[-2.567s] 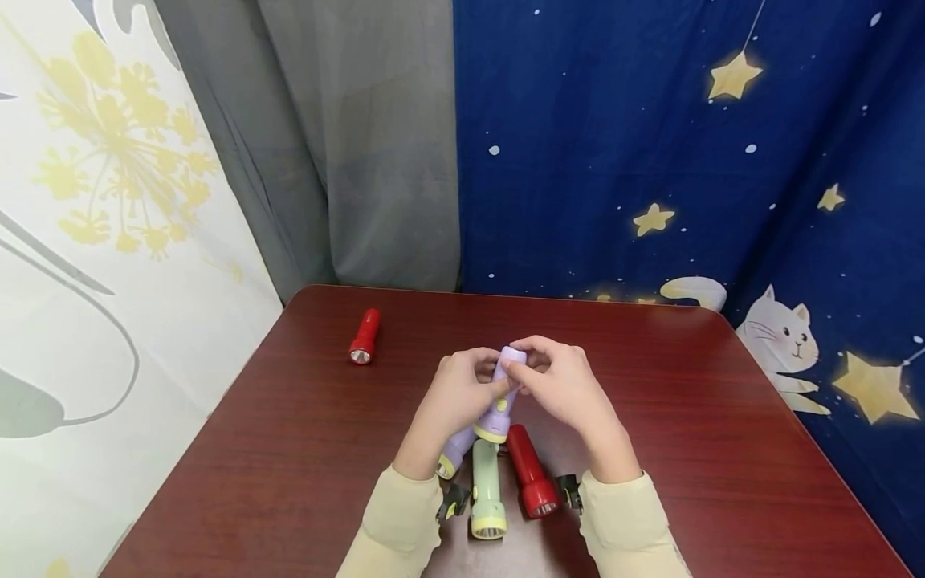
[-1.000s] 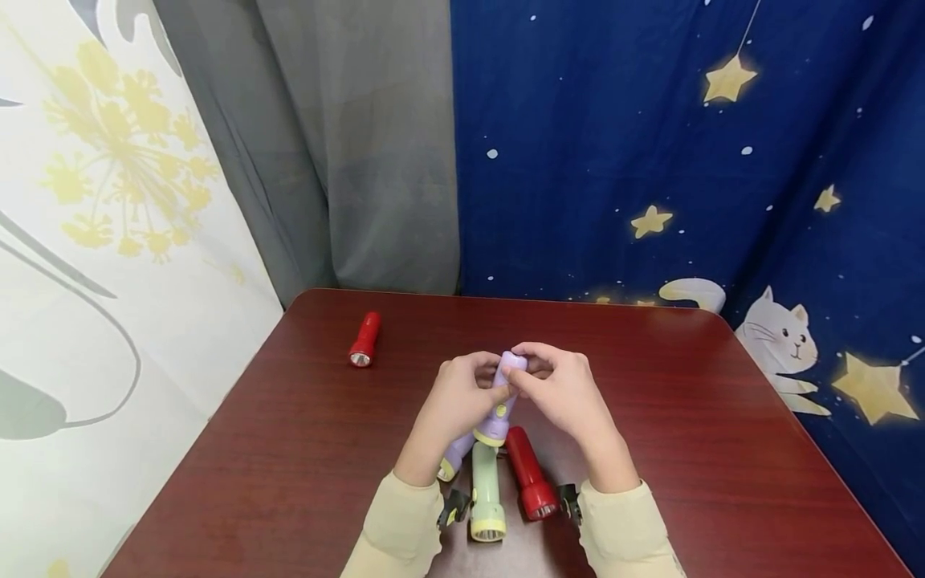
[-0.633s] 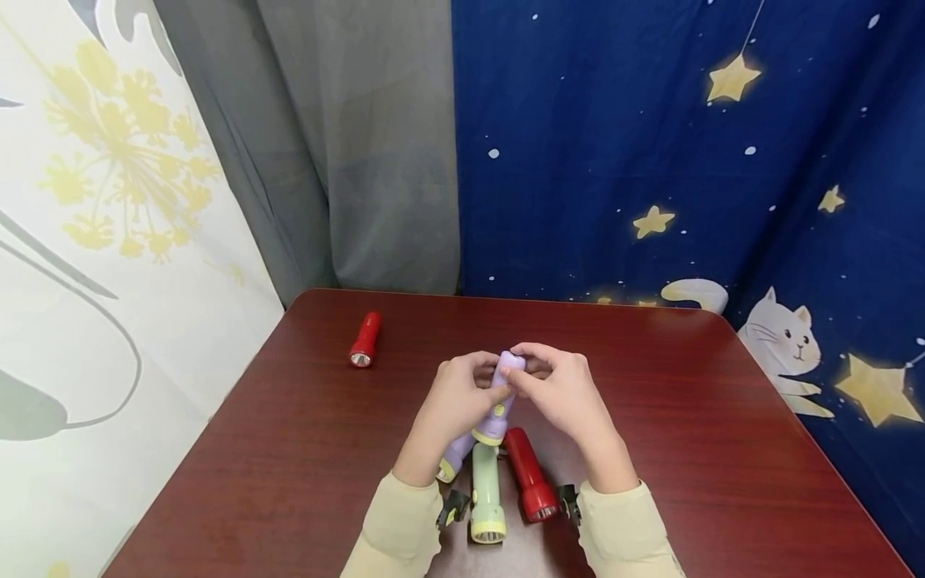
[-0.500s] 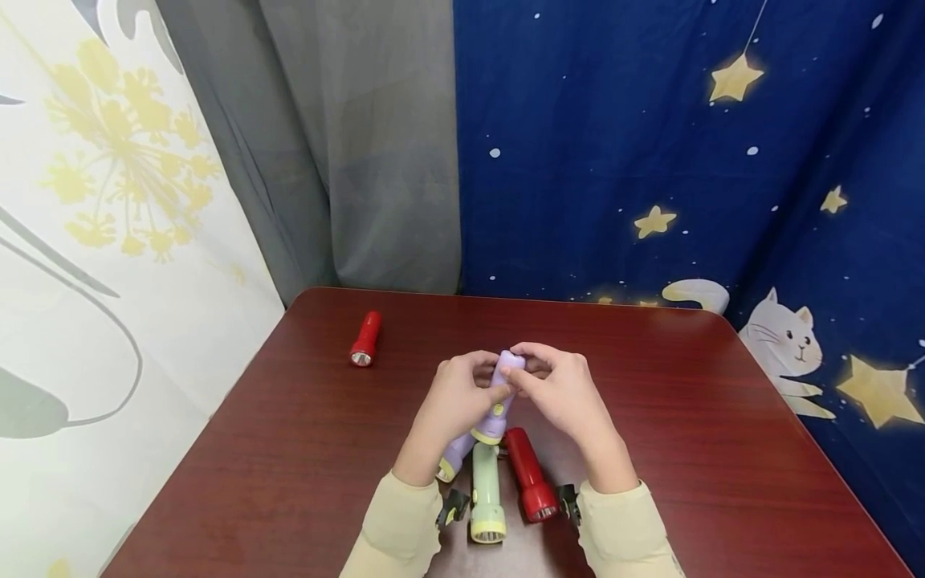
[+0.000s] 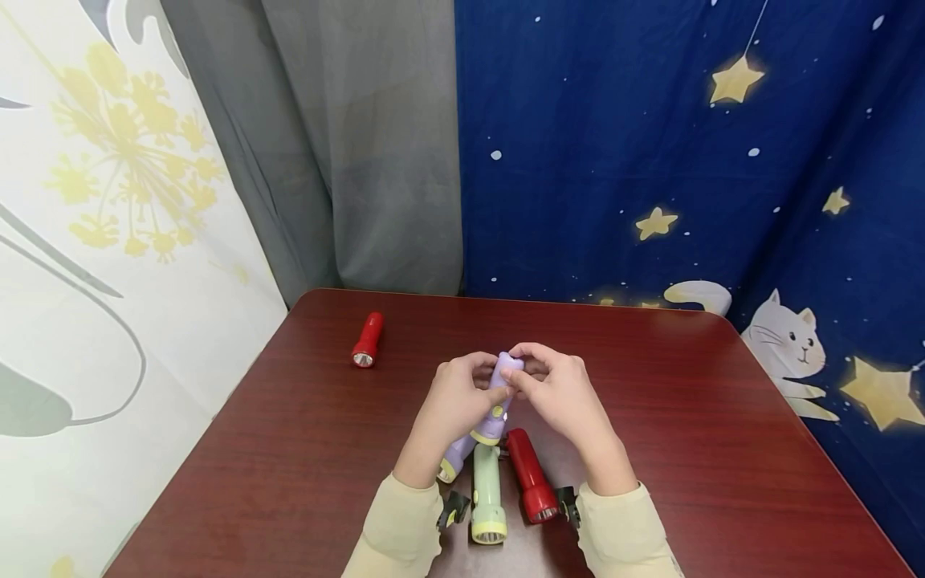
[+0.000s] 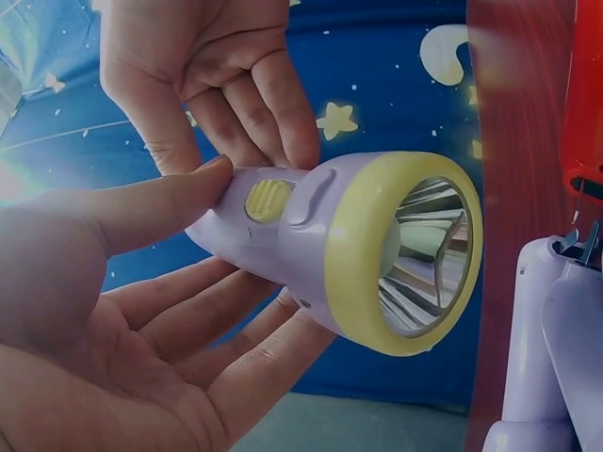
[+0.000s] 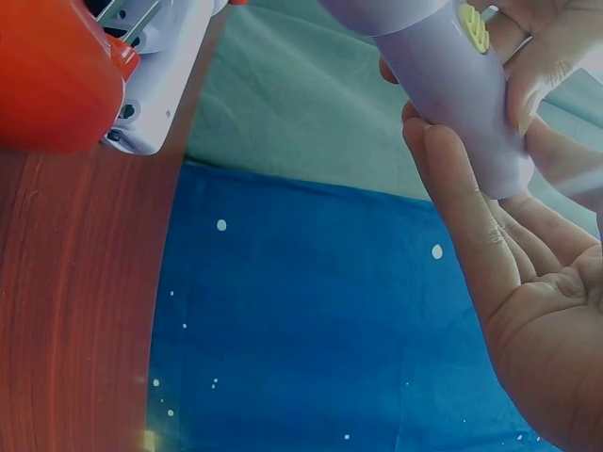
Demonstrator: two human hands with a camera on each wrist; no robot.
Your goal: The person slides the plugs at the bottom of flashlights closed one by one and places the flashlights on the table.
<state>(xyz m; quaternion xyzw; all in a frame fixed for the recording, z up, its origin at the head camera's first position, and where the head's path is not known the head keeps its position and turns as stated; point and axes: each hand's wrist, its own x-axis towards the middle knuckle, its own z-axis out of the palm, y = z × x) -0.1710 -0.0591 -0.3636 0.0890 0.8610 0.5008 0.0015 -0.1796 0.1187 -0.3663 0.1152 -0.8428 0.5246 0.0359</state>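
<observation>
Both hands hold a lilac flashlight [image 5: 498, 401] above the table, its yellow-rimmed lens end tilted down towards the person. My left hand [image 5: 460, 395] grips its body, with the thumb beside the yellow switch [image 6: 270, 201] in the left wrist view. At the tail end, my right hand [image 5: 560, 385] pinches it between thumb and fingers. Below the hands lie a pale green flashlight [image 5: 487, 490] and a red flashlight [image 5: 531, 475]. A second lilac flashlight [image 5: 455, 457] is partly hidden by the left wrist. Metal prongs [image 7: 141, 21] show among the lying flashlights in the right wrist view.
Another red flashlight [image 5: 368, 340] lies at the far left of the dark red wooden table [image 5: 686, 417]. Behind the table hang a grey curtain [image 5: 390, 144] and a blue starry curtain [image 5: 578, 120]. A white patterned cloth [image 5: 87, 321] hangs along the left side.
Both hands keep hold of the lilac flashlight, which has shifted very slightly to the left. The flashlights on the table have not moved.
</observation>
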